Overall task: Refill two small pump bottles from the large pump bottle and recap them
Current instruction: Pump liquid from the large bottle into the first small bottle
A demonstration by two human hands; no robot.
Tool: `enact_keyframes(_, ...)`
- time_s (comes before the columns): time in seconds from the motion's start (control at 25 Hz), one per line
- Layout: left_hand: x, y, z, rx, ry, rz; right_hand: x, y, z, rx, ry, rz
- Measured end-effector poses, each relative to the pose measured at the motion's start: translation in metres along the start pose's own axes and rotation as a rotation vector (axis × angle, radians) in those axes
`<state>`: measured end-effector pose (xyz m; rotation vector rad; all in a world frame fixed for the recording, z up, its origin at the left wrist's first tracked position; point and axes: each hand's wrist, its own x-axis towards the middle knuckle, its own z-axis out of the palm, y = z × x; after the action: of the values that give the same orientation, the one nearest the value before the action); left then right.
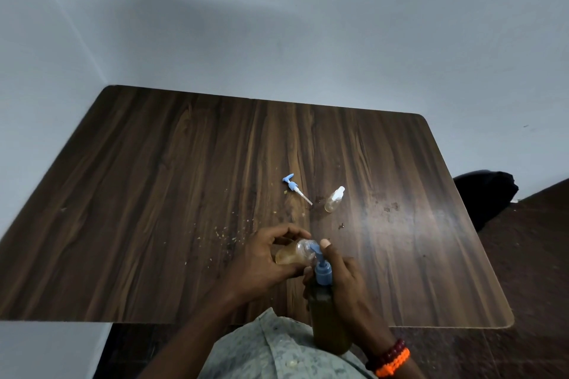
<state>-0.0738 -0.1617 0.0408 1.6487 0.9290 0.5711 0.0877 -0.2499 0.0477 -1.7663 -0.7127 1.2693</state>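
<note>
My left hand (261, 258) grips the uncapped small bottle (292, 254) tilted at the blue nozzle (314, 247) — my right hand (345, 283) wraps the large pump bottle (329, 317), thumb above its pump; second small bottle (334, 199) and loose pump (294, 189) lie farther out on the table (154, 194).

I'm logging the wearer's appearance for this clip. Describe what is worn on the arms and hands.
Both hands, left hand and right hand, are bare: no gloves and no rings that I can make out. Both forearms are bare as far as they show. The right wrist carries a dark red bead bracelet and a bright orange braided band.
</note>
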Motion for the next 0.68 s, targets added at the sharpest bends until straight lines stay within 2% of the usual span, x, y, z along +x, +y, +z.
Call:
enact_keyframes(0.12,0.0003,-0.0002,-0.0013,-0.011,0.023,-0.002,0.0009,-0.0030,0.0005,-0.034,-0.018,-0.049)
enact_keyframes(0.28,-0.0004,0.0006,-0.0008,-0.005,-0.020,0.006,-0.0012,0.0034,-0.0013,-0.009,-0.018,0.019)
enact_keyframes(0.68,-0.0001,-0.0031,-0.0022,-0.022,-0.003,-0.006,-0.0035,-0.0031,0.0014,-0.063,-0.027,-0.013)
